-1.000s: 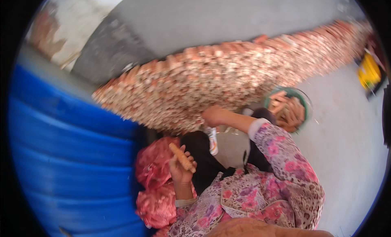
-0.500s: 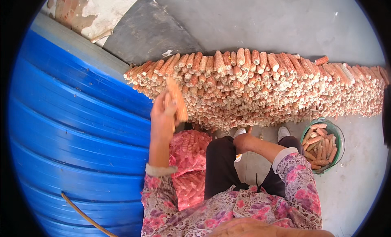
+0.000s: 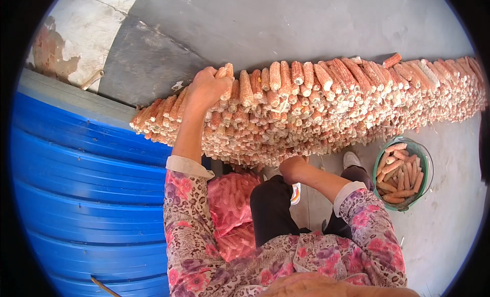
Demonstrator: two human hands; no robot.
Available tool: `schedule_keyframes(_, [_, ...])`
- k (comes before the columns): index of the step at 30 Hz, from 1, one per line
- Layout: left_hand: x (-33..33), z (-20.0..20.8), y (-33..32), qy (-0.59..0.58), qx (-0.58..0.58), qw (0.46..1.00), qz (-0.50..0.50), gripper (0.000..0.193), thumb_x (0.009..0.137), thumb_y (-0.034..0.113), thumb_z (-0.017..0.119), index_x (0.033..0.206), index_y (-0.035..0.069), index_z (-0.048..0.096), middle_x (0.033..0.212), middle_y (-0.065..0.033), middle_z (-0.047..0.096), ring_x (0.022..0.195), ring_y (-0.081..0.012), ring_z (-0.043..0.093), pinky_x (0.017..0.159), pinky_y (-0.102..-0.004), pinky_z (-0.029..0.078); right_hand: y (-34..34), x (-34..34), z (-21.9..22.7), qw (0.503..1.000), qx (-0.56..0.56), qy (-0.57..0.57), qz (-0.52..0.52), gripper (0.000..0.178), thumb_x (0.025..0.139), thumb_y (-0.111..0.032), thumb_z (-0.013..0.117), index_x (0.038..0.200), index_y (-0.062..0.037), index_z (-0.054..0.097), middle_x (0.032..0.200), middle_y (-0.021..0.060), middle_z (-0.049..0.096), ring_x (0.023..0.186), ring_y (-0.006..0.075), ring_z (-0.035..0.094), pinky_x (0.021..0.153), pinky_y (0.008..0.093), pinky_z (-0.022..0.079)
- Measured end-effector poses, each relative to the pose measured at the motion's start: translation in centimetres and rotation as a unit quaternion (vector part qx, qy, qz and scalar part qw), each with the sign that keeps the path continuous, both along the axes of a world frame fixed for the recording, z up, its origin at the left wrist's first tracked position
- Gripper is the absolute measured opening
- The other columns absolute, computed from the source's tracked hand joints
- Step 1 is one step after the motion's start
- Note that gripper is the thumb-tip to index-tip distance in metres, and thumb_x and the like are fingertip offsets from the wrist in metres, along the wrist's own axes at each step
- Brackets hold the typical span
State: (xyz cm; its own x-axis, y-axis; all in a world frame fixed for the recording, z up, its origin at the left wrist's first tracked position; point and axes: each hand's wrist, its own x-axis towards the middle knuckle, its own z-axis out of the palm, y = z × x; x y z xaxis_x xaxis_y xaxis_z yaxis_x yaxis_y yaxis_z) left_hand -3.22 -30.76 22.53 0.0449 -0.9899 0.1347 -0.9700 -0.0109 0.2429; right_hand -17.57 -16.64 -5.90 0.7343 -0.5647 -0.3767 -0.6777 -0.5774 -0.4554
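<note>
One cob going onto the stack top, left hand on it.

Head view: the left hand [image 3: 203, 87] is raised to the top row of the cob stack [image 3: 326, 108], its fingers curled around a cob [image 3: 225, 78] that lies at the stack's left end, touching the neighbouring cobs. The right hand [image 3: 292, 168] hangs low against the underside of the stack; whether it is spread or closed on anything cannot be told. A green basin [image 3: 427, 169] of loose cobs stands on the floor to the right, well apart from both hands. A red mesh sack [image 3: 232, 205] sits beside the blue drum [image 3: 87, 195]. Judgement: a bare, dry cob is light, stiff and rough, so it resists slipping; grasp it round the middle, across its length. Seat it gently, as stacked cobs may roll.
</note>
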Motion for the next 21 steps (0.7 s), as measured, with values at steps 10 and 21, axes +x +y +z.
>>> schedule_keyframes(10, [-1.8,-1.2,-0.7,-0.112,0.049,0.993,-0.002,0.047,0.084,0.031,0.065,0.113,-0.005,0.07,0.114,-0.0265,0.07,0.109,-0.0401,0.067,0.096,-0.0466,0.051,0.0,0.3,0.6,0.999,-0.014,-0.03,0.003,0.027,0.076,-0.02,0.071,0.096,-0.0041,0.079,0.104,0.0168,0.076,0.097,0.0327,0.074,0.081,0.0449,0.059])
schedule_keyframes(21, [-3.9,-1.5,-1.0,-0.146,0.084,0.986,0.016,0.039,0.086,0.025,0.064,0.101,-0.01,0.071,0.104,-0.0299,0.07,0.097,-0.0408,0.07,0.089,-0.0462,0.054,0.5,-0.5,1.6,1.0,0.013,-0.027,0.005,0.032,0.075,-0.021,0.072,0.099,-0.0009,0.077,0.105,0.0199,0.074,0.099,0.0367,0.073,0.085,0.0467,0.059])
